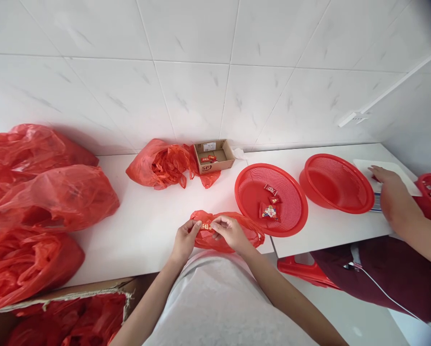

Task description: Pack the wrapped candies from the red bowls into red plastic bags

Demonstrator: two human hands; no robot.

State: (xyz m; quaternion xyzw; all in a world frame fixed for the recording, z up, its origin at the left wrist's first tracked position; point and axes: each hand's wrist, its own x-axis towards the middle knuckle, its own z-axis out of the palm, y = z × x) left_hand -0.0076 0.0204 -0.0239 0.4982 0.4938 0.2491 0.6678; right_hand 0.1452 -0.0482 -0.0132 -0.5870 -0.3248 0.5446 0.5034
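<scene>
My left hand (184,240) and my right hand (231,231) are close together at the table's front edge. Between them is a small red packet (206,226) with pale yellow lettering, pinched at either side by thumb and fingers. Under both hands a thin red plastic bag (249,226) lies spread on the table. To the right, close to the bag, sits a red plastic colander (247,192) with a few wrapped sweets (269,210) in it. Beyond my hands, a small cardboard box (215,166) contains some red packets (209,158).
Bulging red bags (57,197) fill the table's left end; another red bag (154,163) leans beside the box. A carton (129,293) of red bags stands lower left. At right are a second colander (312,192), a co-worker's hand (385,175) over a white scale, and a sweets basket (430,179).
</scene>
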